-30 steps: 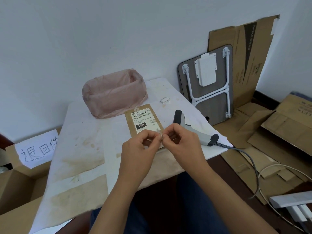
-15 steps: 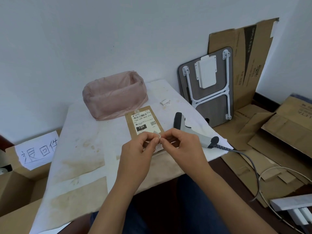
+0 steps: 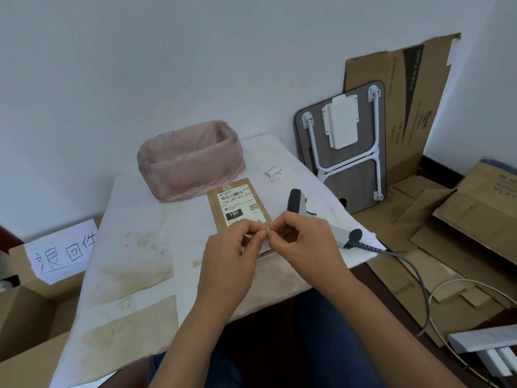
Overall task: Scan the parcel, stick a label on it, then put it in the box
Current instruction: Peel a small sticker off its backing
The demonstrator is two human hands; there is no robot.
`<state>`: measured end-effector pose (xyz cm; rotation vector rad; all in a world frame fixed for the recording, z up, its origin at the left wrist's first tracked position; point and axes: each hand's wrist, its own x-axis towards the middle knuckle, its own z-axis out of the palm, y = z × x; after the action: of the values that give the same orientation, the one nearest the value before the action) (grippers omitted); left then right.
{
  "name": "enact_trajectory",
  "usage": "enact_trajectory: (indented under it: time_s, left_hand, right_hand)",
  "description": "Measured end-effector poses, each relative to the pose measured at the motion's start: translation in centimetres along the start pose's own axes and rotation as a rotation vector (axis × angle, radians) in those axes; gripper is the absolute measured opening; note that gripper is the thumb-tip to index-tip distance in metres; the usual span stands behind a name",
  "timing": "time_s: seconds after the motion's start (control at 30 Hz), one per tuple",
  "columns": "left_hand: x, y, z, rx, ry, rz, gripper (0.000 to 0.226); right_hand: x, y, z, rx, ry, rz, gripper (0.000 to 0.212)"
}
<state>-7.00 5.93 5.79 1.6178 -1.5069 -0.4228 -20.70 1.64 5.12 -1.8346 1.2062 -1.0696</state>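
Both hands meet at the near edge of the table. Left hand (image 3: 232, 247) and right hand (image 3: 303, 239) have thumb and forefinger tips pressed together on a small pale scrap, probably a label (image 3: 267, 230); it is too small and too covered to read. Other fingers curled in. Forearms bare, dark blue trousers below.

Parcel (image 3: 239, 207): flat brown envelope, lying on the table just beyond the fingertips, its near end hidden under the hands. White printed shipping sticker on top with barcode, "15H" in a black block, QR code.

Scanner (image 3: 299, 204): grey handheld, lying on its side just right of the parcel, partly behind the right hand, coiled cable running off the table edge to the floor.

Table (image 3: 140, 247): white covering, stained brown in patches.

Further back, a bin lined with a pink bag (image 3: 190, 161) sits touching the parcel's far left corner. A small white paper scrap (image 3: 272, 171) lies right of it.

Left, on the floor, an open cardboard box (image 3: 30, 303) carries a handwritten paper sign. Right, a folded table and flattened cardboard lean on the wall.
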Motion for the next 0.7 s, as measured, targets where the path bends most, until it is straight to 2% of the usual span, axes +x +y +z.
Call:
enact_trajectory:
  time_s: [0.27,0.5,0.7]
  left_hand:
    - [-0.07,-0.01,-0.18,-0.051,0.000,-0.015,0.014]
    - [0.01,0.09,-0.53,-0.185,-0.026,-0.104,0.015]
    - [-0.07,0.13,-0.52,-0.125,-0.026,-0.076,0.015]
  right_hand:
    - [0.09,-0.07,0.13,0.084,-0.004,0.045,0.007]
    - [0.03,0.30,0.22,0.327,-0.041,0.153,0.010]
    - [0.01,0.12,0.25,0.439,-0.093,0.214,0.018]
